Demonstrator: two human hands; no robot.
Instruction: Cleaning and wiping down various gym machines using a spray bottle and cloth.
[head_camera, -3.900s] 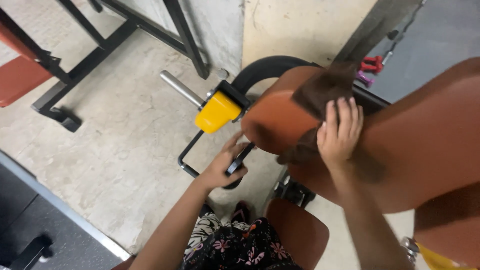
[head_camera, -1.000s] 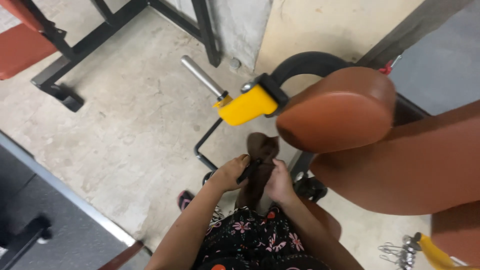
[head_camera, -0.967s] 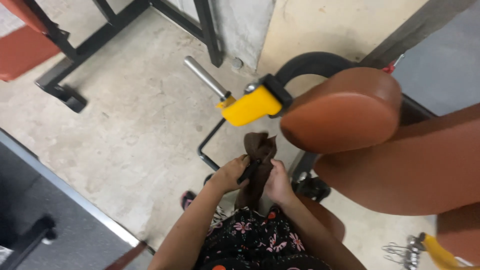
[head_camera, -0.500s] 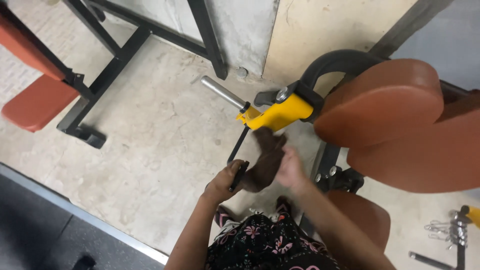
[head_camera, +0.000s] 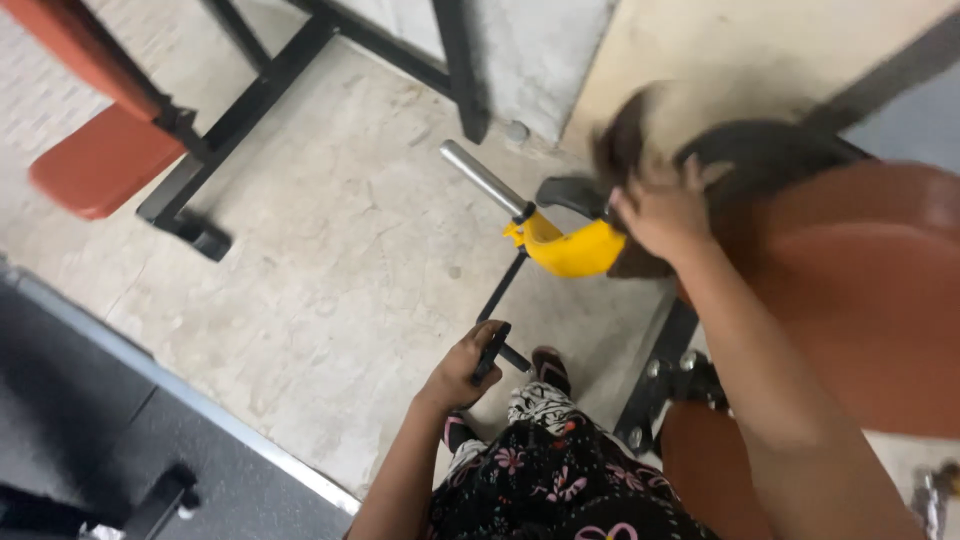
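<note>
Dark brown cloth (soft, blurred) bunched in right hand's closed grip; left hand clasps black bar.

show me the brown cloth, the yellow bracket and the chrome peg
brown cloth (head_camera: 617, 150), head view, on the blurred bunch above the right hand
yellow bracket (head_camera: 572, 252), head view, on its curved front face
chrome peg (head_camera: 482, 178), head view, midway along the bare shaft

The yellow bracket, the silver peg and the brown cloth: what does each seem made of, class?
Yellow bracket: probably painted metal, smooth glossy coat. Silver peg: bare polished metal, bright sheen. Brown cloth under the right hand: soft fabric, limp and blurred.
</note>
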